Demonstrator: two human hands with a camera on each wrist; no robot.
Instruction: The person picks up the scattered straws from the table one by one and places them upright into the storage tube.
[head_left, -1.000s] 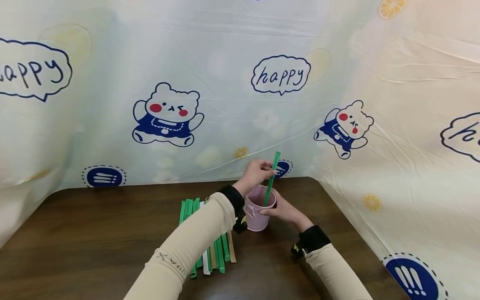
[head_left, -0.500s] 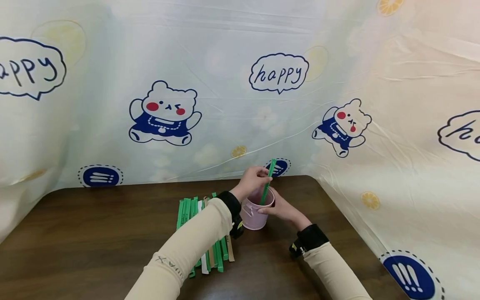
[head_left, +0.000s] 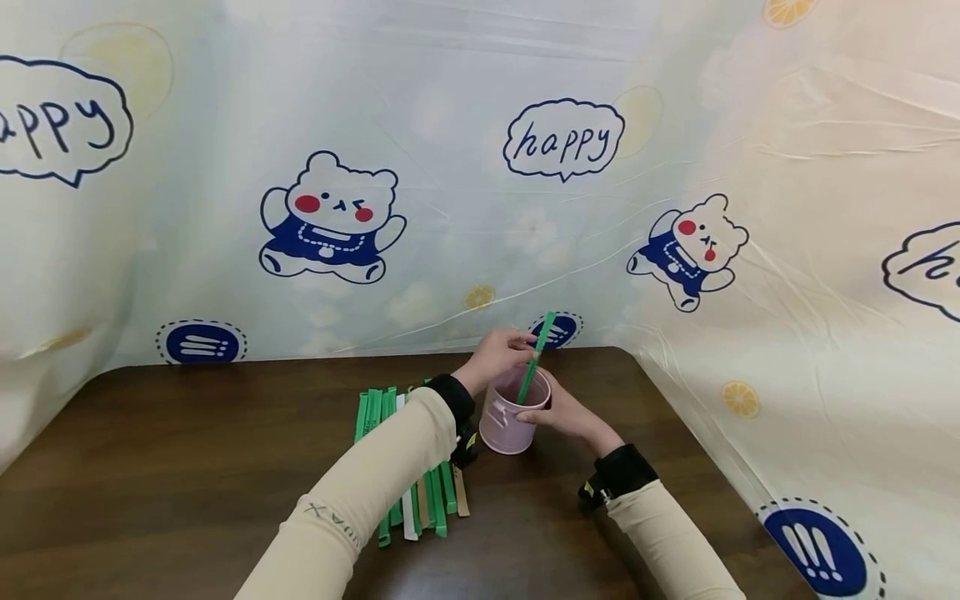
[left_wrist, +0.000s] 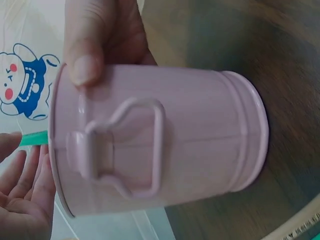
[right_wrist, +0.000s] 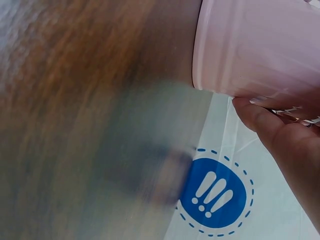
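Note:
A pale pink bucket [head_left: 506, 427] stands on the brown table, its small wire handle [left_wrist: 159, 150] facing the left wrist camera. My right hand [head_left: 567, 414] grips the bucket's right side, thumb on the front near the rim. Above the rim, my left hand [head_left: 497, 360] pinches a slim green wrapped stick [head_left: 531, 372] between thumb and fingers. The stick leans to the right, its lower end inside the bucket; whether it touches the bottom is hidden. In the left wrist view only a short length of the green stick [left_wrist: 35, 138] shows past the rim.
To the bucket's left lies a row of slim wrapped sticks [head_left: 435, 500], mostly green, with some white and brown, partly covered by my left sleeve [head_left: 375, 458]. A printed curtain [head_left: 450, 208] hangs behind the table's [head_left: 187, 475] far edge.
My left hand has lowered the green stick a little further into the bucket over the last second. My right hand keeps its grip on the bucket. The head view shifts slightly.

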